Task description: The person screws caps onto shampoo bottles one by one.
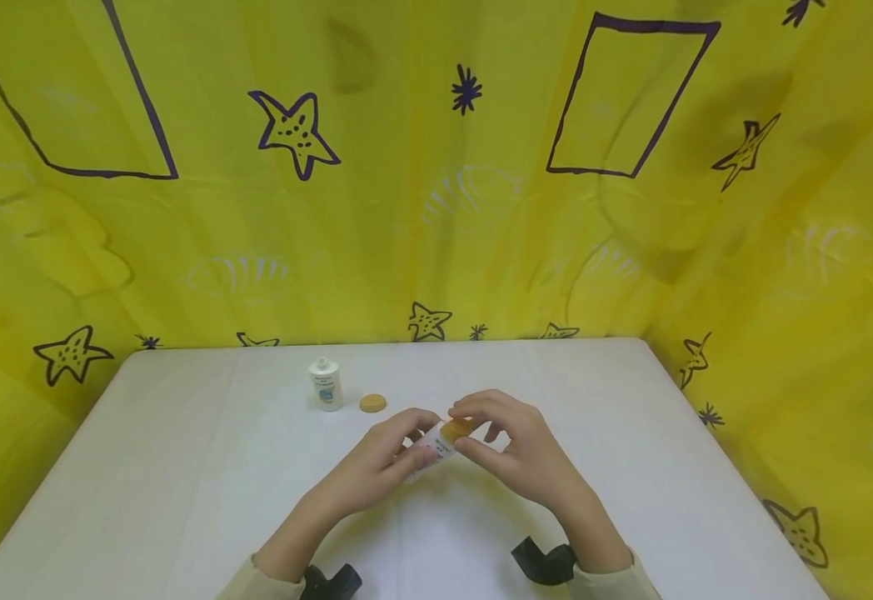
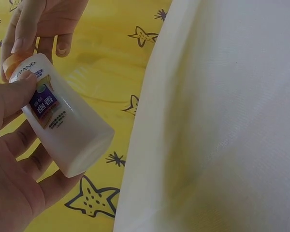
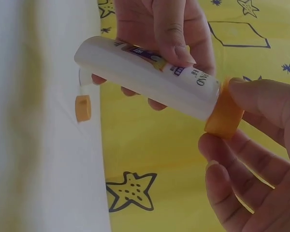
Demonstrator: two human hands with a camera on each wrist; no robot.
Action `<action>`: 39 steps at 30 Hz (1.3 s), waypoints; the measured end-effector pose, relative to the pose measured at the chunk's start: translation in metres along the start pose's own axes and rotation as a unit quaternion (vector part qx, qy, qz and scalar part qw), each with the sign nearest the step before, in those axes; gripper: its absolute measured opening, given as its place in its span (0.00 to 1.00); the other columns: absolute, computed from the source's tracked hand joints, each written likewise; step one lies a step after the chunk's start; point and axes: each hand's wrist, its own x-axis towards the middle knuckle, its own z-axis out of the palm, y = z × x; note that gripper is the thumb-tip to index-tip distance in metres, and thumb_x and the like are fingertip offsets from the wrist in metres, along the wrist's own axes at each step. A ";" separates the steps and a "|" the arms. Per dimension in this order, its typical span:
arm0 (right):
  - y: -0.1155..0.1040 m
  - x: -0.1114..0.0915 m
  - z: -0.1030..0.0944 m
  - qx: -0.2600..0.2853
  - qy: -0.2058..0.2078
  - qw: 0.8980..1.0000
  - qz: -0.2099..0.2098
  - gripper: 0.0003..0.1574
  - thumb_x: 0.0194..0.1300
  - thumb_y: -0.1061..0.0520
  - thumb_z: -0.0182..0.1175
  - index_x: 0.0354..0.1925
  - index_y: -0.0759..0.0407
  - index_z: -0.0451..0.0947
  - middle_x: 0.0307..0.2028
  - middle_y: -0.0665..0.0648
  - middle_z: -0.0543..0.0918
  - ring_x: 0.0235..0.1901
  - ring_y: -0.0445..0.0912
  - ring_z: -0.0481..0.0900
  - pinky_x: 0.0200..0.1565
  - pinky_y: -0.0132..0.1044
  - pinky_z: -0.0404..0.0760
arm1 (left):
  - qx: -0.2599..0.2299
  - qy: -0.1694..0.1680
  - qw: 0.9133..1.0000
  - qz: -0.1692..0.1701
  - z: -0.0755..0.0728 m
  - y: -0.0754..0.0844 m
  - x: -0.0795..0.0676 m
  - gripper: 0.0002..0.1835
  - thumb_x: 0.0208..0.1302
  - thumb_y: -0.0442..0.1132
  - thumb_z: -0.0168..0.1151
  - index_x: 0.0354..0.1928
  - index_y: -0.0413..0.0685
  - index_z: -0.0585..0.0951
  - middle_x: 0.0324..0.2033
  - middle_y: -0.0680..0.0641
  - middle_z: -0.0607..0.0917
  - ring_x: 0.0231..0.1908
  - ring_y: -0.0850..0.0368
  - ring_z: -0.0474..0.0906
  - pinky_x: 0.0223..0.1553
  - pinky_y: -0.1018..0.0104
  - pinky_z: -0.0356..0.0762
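Note:
A white lotion bottle [image 2: 75,128] with a purple label and an orange cap [image 3: 226,110] is held tilted above the table. My left hand [image 1: 384,458] grips its body, thumb across the front and fingers behind, as the left wrist view shows. With thumb and fingers my right hand [image 1: 515,442] pinches the orange cap, which sits on the bottle's end. Farther back stands a second white bottle [image 1: 326,387], upright and uncapped, its narrow neck showing. Beside it on the table lies a loose orange cap [image 1: 372,403], also visible in the right wrist view.
A white cloth covers the table [image 1: 204,483]. Behind and to the sides hangs a yellow curtain [image 1: 376,233] with drawn stars and fish. Dark curved wrist mounts [image 1: 545,562] are at both wrists, near the front of the table.

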 end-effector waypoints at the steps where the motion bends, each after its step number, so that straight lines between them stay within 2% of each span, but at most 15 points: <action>1: 0.000 0.000 0.000 0.003 0.000 1.000 0.001 0.18 0.62 0.57 0.70 0.51 0.49 0.81 0.49 0.48 0.84 0.39 0.39 0.83 0.34 0.34 0.82 | 0.001 0.000 1.000 -0.002 0.000 0.000 0.000 0.17 0.73 0.47 0.58 0.60 0.55 0.74 0.49 0.57 0.82 0.46 0.60 0.79 0.47 0.64 0.81; 9: -0.002 0.001 0.000 0.035 -0.009 0.999 -0.001 0.18 0.63 0.61 0.69 0.51 0.51 0.81 0.50 0.50 0.83 0.35 0.40 0.83 0.34 0.32 0.84 | 0.005 0.008 1.000 0.000 -0.001 -0.004 -0.001 0.17 0.73 0.47 0.58 0.60 0.56 0.73 0.48 0.57 0.81 0.45 0.58 0.78 0.44 0.66 0.81; 15: -0.001 0.001 -0.002 0.028 -0.012 0.999 -0.035 0.26 0.57 0.72 0.68 0.52 0.54 0.82 0.54 0.57 0.83 0.36 0.43 0.85 0.36 0.32 0.85 | -0.001 0.006 1.000 -0.004 -0.001 -0.006 0.000 0.16 0.73 0.46 0.58 0.59 0.57 0.74 0.49 0.57 0.82 0.45 0.59 0.79 0.44 0.66 0.82; 18: 0.000 0.000 -0.004 0.023 -0.023 0.999 -0.038 0.26 0.56 0.71 0.70 0.52 0.54 0.83 0.55 0.57 0.84 0.37 0.42 0.85 0.39 0.31 0.84 | -0.015 -0.004 1.000 -0.009 -0.003 -0.007 0.001 0.17 0.73 0.47 0.58 0.60 0.56 0.75 0.50 0.56 0.84 0.47 0.60 0.80 0.45 0.65 0.82; 22: 0.000 -0.001 -0.007 0.014 -0.041 0.999 -0.031 0.25 0.56 0.64 0.72 0.53 0.50 0.83 0.57 0.53 0.83 0.49 0.43 0.85 0.47 0.34 0.84 | -0.051 -0.030 0.998 -0.011 -0.006 -0.008 0.001 0.17 0.74 0.46 0.56 0.61 0.54 0.76 0.49 0.54 0.85 0.47 0.58 0.81 0.45 0.65 0.83; 26: 0.003 -0.002 -0.007 0.026 -0.065 0.996 -0.050 0.21 0.60 0.60 0.70 0.53 0.49 0.83 0.58 0.53 0.83 0.59 0.48 0.80 0.57 0.39 0.80 | -0.074 -0.057 0.996 -0.003 -0.007 -0.010 0.001 0.16 0.75 0.44 0.55 0.61 0.52 0.77 0.48 0.52 0.84 0.46 0.57 0.80 0.44 0.64 0.84; 30: 0.006 -0.002 -0.006 0.046 -0.074 0.993 -0.077 0.18 0.62 0.60 0.68 0.51 0.50 0.83 0.54 0.52 0.84 0.56 0.46 0.82 0.55 0.37 0.81 | -0.088 -0.076 0.993 0.002 -0.006 -0.010 0.000 0.16 0.75 0.42 0.55 0.61 0.51 0.76 0.48 0.51 0.83 0.47 0.58 0.79 0.43 0.64 0.84; 39: 0.004 -0.001 -0.004 0.071 -0.056 0.989 -0.113 0.19 0.57 0.61 0.71 0.49 0.50 0.83 0.47 0.49 0.84 0.48 0.43 0.82 0.47 0.35 0.82 | -0.118 -0.088 0.989 0.021 -0.004 -0.008 -0.001 0.14 0.72 0.40 0.60 0.57 0.50 0.77 0.45 0.48 0.83 0.45 0.58 0.79 0.44 0.60 0.85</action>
